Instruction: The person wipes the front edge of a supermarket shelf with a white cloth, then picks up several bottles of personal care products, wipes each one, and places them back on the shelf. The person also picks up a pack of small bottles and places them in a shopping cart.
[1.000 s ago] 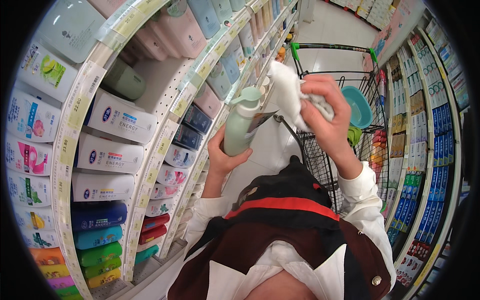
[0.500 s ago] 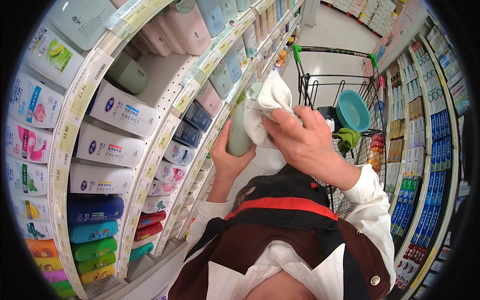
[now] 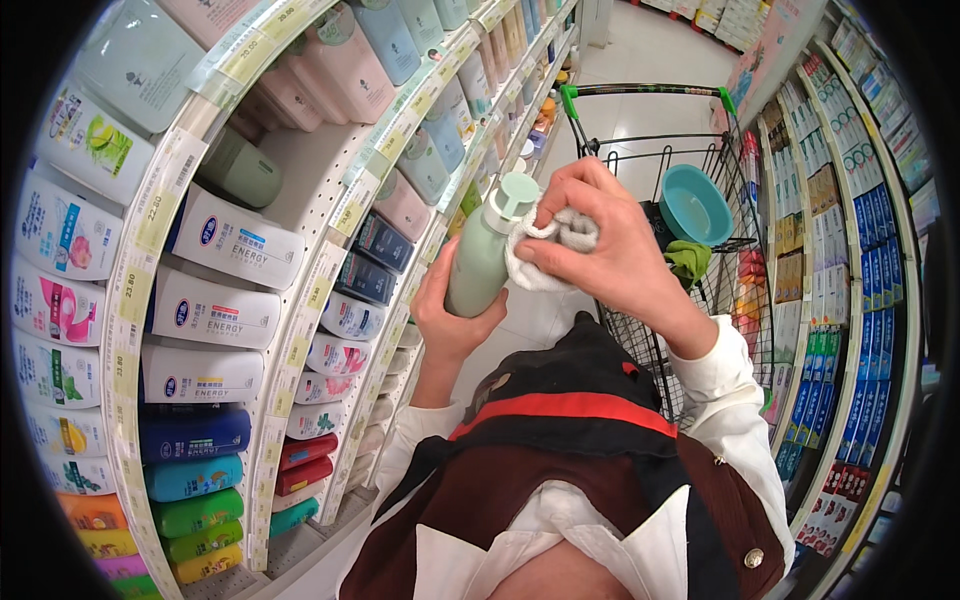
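Note:
My left hand [image 3: 452, 310] is wrapped round the lower part of a pale green pump bottle [image 3: 477, 255], which tilts a little with its top toward the far side. In my right hand [image 3: 612, 230] a white cloth [image 3: 545, 262] is bunched between thumb and fingers. The cloth lies against the right side of the bottle, just below its pump top. That pump top, in a lighter green, is uncovered. Another dull green bottle [image 3: 240, 172] lies on the shelf to the left, beside a gap.
White shampoo bottles [image 3: 237, 240] and several coloured bottles fill the shelves [image 3: 150, 230] at my left. Ahead on the right stands a wire shopping cart [image 3: 650, 150] with a teal basin [image 3: 697, 208] and a green cloth [image 3: 688, 262]. Toothpaste boxes [image 3: 870, 300] line the right shelf.
The cloth has come off the bottle's top and now sits bunched at its right side. My right hand has turned, fingers pinched higher up. The whole view has shifted slightly.

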A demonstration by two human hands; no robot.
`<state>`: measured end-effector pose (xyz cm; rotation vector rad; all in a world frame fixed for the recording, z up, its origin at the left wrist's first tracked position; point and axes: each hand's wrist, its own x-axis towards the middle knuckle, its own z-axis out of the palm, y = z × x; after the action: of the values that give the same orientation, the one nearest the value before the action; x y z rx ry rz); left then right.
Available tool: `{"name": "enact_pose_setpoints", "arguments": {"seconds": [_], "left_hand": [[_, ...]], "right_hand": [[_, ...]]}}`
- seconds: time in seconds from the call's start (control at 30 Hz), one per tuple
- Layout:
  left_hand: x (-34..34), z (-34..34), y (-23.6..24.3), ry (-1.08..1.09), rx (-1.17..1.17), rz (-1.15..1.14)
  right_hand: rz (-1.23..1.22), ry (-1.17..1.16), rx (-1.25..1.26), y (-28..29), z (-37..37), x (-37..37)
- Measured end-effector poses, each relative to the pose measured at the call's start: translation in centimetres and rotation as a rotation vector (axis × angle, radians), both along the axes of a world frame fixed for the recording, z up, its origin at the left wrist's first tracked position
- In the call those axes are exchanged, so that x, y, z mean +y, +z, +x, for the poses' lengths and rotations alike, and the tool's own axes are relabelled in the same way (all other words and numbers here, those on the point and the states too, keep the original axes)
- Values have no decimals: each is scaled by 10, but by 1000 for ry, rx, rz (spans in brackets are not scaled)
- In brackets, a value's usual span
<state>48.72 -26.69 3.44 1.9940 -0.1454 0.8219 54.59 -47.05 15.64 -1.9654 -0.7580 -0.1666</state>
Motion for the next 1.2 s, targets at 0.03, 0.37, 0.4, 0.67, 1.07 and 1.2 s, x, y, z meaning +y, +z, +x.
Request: {"name": "enact_pose_setpoints", "arguments": {"seconds": [0.03,0.37,0.4,0.67,1.07,1.2], "left_hand": [[0,-1,-1,-13,12,-19],[13,-7,-14,-820,520,-473],[11,-7,-18,-879,641,-562],[10,-4,-49,-1038,405,-854],[43,-6,-29,-687,545,-799],[42,-11,-45,-863,498,-1062]], "right_hand": [[-11,-22,30,-3,4,0],[284,461,573,-15,69,1],[303,635,618,-21,70,12],[281,652,692,-45,69,15],[43,461,-59,-22,37,22],[-67,363,-68,-41,59,21]]}}
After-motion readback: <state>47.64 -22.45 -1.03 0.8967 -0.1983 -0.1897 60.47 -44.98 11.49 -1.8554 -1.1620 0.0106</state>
